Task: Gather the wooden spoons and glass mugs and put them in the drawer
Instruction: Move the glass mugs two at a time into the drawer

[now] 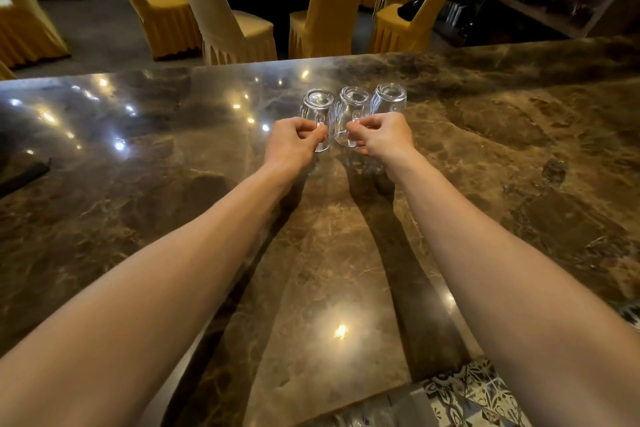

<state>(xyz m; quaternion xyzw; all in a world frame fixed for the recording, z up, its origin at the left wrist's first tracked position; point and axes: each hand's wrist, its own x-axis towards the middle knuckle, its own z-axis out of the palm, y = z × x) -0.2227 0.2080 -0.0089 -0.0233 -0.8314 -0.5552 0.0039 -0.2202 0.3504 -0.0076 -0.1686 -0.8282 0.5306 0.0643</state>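
Hands (341, 142) pinching handles, clear upturned mugs (351, 107) — seemingly three

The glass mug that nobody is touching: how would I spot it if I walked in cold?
Find the long brown marble counter facing the yellow-covered chairs. Near its far edge three clear mugs stand upside down in a row. The left hand pinches the left mug by its handle, the right hand the middle mug; the free mug is rightmost.

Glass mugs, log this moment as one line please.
left hand: pinching left mug handle | right hand: pinching middle mug handle | right mug: untouched | counter
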